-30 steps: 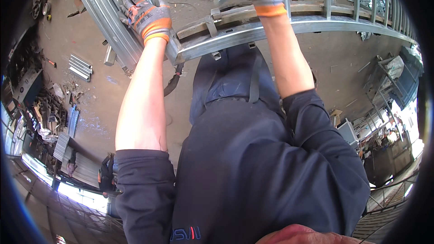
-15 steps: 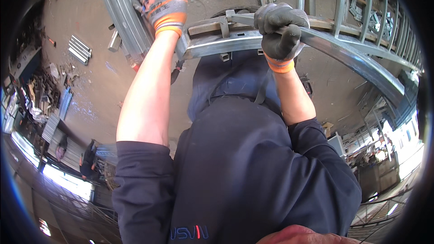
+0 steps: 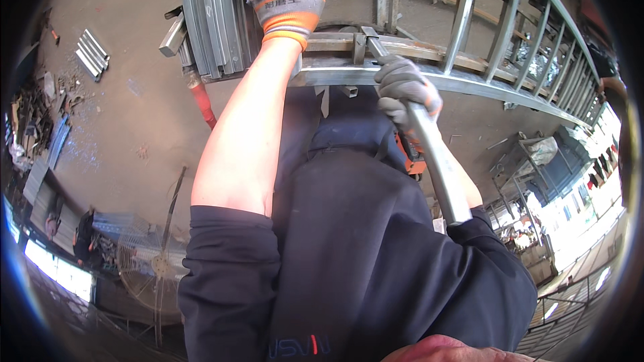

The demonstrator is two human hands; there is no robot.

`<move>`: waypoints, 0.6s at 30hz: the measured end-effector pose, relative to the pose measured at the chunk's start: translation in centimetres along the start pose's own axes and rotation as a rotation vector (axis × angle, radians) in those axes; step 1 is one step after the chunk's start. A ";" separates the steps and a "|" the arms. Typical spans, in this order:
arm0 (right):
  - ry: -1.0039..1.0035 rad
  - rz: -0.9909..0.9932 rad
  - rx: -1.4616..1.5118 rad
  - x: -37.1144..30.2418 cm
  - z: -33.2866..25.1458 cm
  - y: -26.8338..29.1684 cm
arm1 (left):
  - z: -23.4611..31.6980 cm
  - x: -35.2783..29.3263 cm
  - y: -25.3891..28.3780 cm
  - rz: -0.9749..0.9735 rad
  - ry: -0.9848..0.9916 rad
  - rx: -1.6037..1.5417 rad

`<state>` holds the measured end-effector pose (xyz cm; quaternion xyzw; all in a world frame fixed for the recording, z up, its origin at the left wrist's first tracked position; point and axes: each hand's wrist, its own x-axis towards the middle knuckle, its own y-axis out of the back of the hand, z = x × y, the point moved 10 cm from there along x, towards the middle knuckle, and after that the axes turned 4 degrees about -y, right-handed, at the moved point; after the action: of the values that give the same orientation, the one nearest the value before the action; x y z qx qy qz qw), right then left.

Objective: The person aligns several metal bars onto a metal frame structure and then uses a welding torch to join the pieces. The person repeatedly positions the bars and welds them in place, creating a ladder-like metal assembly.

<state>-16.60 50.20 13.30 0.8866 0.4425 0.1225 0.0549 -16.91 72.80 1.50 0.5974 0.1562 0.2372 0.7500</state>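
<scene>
R hand (image 3: 406, 90) has swung the metal bar (image 3: 439, 167) round: approx. ½ s ago its free end pointed off R, now it runs back twd the torso (image 3: 335, 228), so work seems centred on the near edge of the ladder-like frame (image 3: 469, 85). Fingers wrapped round the bar, partway along; its far tip's at the upright stub (image 3: 359, 48) on that edge, contact unclear. L hand (image 3: 285, 3) stays spread, no visible grip, at the frame's L end, beside stacked channels (image 3: 213, 20). Also: red handle (image 3: 202, 104) by the channels' near end, orange tool (image 3: 414, 163) nr R wrist, fan (image 3: 159, 265) lower L. L forearm (image 3: 245, 127) hides the frame's near L corner; R hand + bar cover part of its near edge.
</scene>
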 end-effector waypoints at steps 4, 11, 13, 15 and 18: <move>-0.084 -0.168 -0.072 3.4 -3.5 -0.5 | -0.2 0.0 0.5 0.015 0.000 -0.042; -0.068 -0.730 -0.006 2.2 -13.1 -1.1 | 0.0 -0.4 0.7 0.078 -0.063 -0.190; -0.080 -0.667 -0.027 2.3 -13.2 -0.3 | 1.4 -1.7 1.8 0.141 -0.235 -0.241; -0.002 -0.666 -0.040 2.0 -13.5 -0.3 | 3.5 -4.2 1.1 -0.017 -0.437 -0.238; 0.020 -0.679 0.008 1.7 -13.1 -0.3 | 6.0 -10.4 -1.8 -0.429 -0.442 -0.162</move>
<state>-19.37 51.57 26.14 0.6876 0.7136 0.1039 0.0847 -22.22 61.92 0.68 0.5262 0.0925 -0.0502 0.8438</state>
